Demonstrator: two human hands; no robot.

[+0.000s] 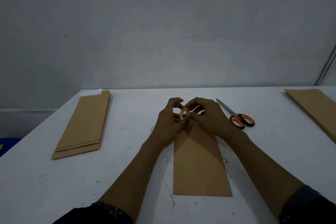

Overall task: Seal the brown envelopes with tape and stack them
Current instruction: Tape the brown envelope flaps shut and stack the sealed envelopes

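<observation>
Your left hand grips the small tape roll with curled fingers, and your right hand pinches the free tape end just beside it, both held over the far end of the brown envelope lying lengthwise in front of you on the white surface.

The risk from here, as I judge it, is the loose strip. It already curls in the air between your hands, so it may fold onto itself or stick to your fingers before it reaches the flap. If you draw out too little, the piece may not bridge the flap; too much, and it may twist. The scissors lie just to the right of your right hand, blades pointing away, so 1 hand must let go to reach them, and the strip may snap back onto the roll. The envelope is not held down and may shift when the tape lands.

The envelope is plain brown, long, narrow and flat, its far end hidden under your hands, so you cannot tell how the flap lies. 1 stack of envelopes sits well to the left, with white paper showing at its far end, and another pile lies at the right edge.
</observation>
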